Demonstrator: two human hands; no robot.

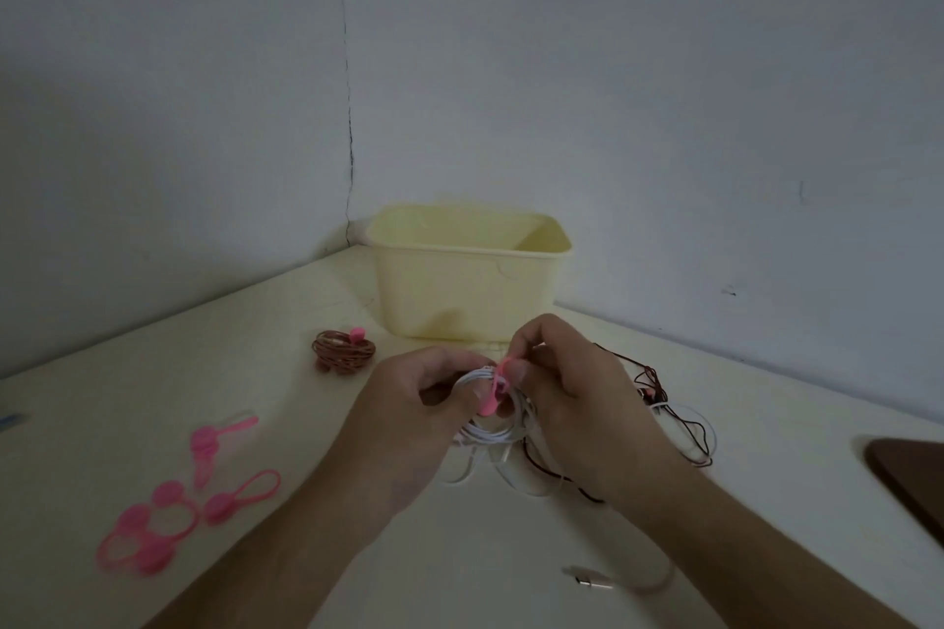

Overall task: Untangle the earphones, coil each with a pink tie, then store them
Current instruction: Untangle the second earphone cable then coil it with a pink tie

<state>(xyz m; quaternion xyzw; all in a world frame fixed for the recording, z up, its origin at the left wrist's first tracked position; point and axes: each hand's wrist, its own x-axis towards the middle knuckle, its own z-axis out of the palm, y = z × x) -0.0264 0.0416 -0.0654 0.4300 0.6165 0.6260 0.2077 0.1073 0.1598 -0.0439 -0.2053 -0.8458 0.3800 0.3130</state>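
My left hand (pixel 408 404) grips a coil of white earphone cable (pixel 493 432) above the table. A pink tie (pixel 494 386) runs across that coil, and my right hand (pixel 567 388) pinches its upper end between thumb and finger. Loose white cable hangs from the coil to the table, ending in a plug (pixel 587 577) near the front. A dark brown earphone cable (pixel 669 419) lies tangled to the right of my hands. A brown earphone coil (pixel 343 350) with a pink tie sits left of the yellow box (pixel 467 291).
Several spare pink ties (pixel 173 506) lie at the front left of the cream table (pixel 153 373). The yellow box stands in the wall corner at the back. A dark brown flat object (pixel 914 475) sits at the right edge.
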